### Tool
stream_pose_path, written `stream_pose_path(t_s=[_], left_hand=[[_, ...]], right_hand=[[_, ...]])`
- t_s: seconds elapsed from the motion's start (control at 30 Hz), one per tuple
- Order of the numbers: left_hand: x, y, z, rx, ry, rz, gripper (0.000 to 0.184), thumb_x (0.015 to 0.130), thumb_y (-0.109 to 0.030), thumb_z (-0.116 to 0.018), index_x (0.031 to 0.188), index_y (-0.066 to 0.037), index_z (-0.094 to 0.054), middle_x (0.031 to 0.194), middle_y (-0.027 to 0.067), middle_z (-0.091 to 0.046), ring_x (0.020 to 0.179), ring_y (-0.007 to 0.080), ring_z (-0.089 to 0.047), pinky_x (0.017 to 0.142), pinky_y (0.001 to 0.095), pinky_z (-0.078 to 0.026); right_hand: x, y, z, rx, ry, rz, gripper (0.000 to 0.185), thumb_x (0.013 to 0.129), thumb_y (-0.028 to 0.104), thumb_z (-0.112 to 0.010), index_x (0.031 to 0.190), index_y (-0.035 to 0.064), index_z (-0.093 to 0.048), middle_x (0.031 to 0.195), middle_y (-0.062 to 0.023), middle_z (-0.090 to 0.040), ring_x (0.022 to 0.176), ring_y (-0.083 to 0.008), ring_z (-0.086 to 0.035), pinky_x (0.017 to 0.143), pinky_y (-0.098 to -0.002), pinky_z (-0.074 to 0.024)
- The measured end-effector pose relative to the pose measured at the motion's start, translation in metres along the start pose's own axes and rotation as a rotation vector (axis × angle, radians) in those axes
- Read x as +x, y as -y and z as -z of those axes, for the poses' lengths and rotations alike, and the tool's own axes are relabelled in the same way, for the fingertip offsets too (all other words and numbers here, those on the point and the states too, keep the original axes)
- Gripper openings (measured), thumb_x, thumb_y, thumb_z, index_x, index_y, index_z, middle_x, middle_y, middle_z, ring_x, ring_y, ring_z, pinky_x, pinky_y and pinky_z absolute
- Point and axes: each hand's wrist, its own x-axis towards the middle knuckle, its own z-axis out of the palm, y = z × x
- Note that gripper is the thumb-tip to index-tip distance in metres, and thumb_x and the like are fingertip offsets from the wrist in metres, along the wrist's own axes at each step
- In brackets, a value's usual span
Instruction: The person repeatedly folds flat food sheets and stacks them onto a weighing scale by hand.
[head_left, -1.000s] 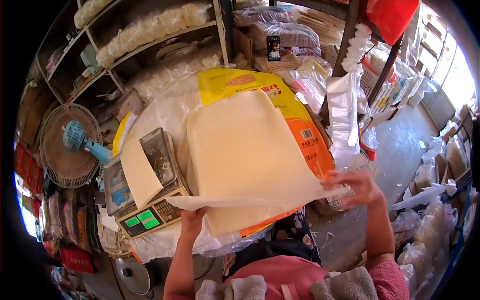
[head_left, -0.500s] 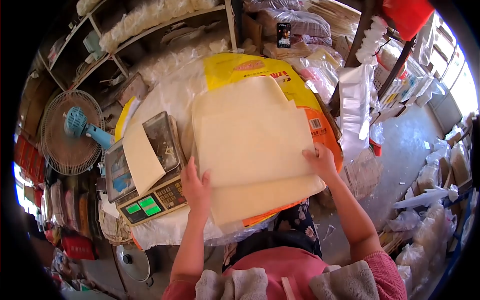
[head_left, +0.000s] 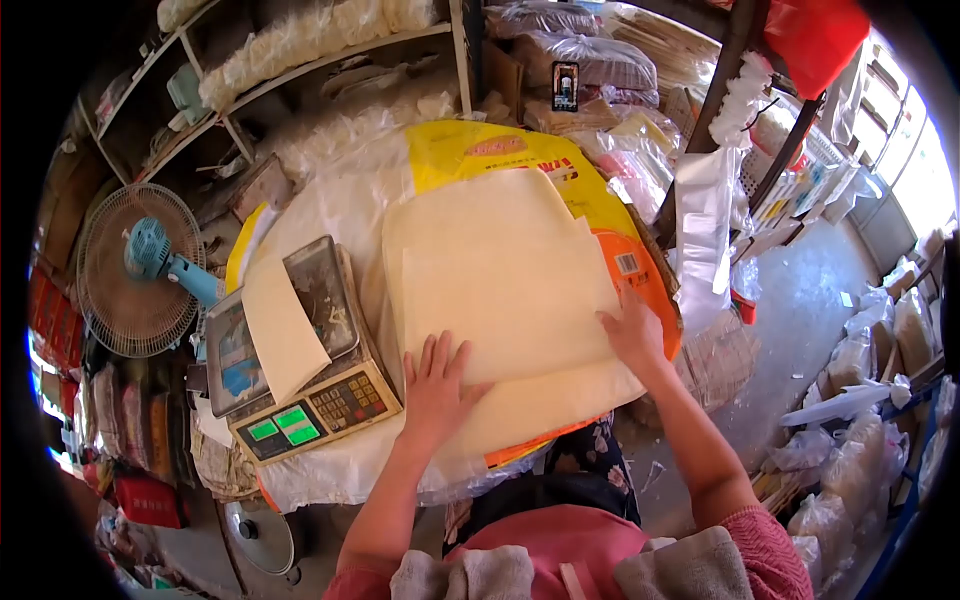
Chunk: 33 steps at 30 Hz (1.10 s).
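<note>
Large cream sheets point(head_left: 500, 290) lie stacked on the yellow and orange plastic sack point(head_left: 590, 195) that covers part of the table. The upper sheets sit lower than the rest, so the far edge of the pile shows beyond them. My left hand point(head_left: 437, 393) rests flat on the near left part of the pile with its fingers spread. At the right edge of the pile is my right hand point(head_left: 638, 335), touching the sheets with its fingers apart. Left of the pile stands a scale point(head_left: 340, 400) with lit green displays, and a narrow cream strip point(head_left: 283, 325) lies across its tray.
A fan point(head_left: 140, 270) stands at the left, below shelves point(head_left: 340, 60) of bagged goods. A phone point(head_left: 565, 86) is propped behind the table. Silvery plastic point(head_left: 703, 230) hangs at the right by a dark post. A pot lid point(head_left: 260, 535) is low at the left; bags line the far right.
The top sheet, lifted at its near edge a second ago, now lies flat. My left hand has moved from the pile's left edge onto the sheets. My right hand has come in to the right edge.
</note>
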Motion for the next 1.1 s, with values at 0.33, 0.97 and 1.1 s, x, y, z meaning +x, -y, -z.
stream_pose_path(t_s=[0.33, 0.97, 1.1], left_hand=[[-0.006, 0.009, 0.0, 0.044, -0.014, -0.115, 0.058, 0.085, -0.029, -0.06, 0.137, -0.008, -0.045, 0.149, 0.0169, -0.032, 0.14, 0.0334, -0.026, 0.112, 0.0547, -0.019], [-0.025, 0.027, -0.002, -0.647, -0.63, 0.184, 0.073, 0.079, -0.002, -0.068, 0.142, -0.003, -0.032, 0.15, 0.0144, -0.029, 0.137, 0.028, -0.034, 0.111, 0.0393, -0.028], [-0.034, 0.041, 0.012, -0.524, -0.27, -0.221, 0.027, 0.079, -0.01, -0.074, 0.104, -0.003, -0.068, 0.109, 0.0134, -0.067, 0.113, 0.0286, -0.058, 0.104, 0.039, -0.038]], right_hand=[[-0.03, 0.002, -0.051, -0.301, 0.114, 0.502, 0.051, 0.096, 0.03, -0.047, 0.144, 0.016, -0.035, 0.152, -0.0159, -0.026, 0.142, -0.0367, -0.018, 0.113, -0.0572, -0.0129], [-0.06, 0.038, 0.014, 0.238, 0.092, 0.942, 0.034, 0.072, 0.011, -0.072, 0.105, 0.0062, -0.065, 0.113, -0.0108, -0.066, 0.111, -0.0305, -0.06, 0.093, -0.0424, -0.0457], [-0.059, -0.025, -0.008, 0.606, 0.425, 0.547, 0.029, 0.079, 0.013, -0.072, 0.104, 0.0012, -0.065, 0.103, -0.0118, -0.068, 0.1, -0.0227, -0.065, 0.085, -0.0327, -0.05]])
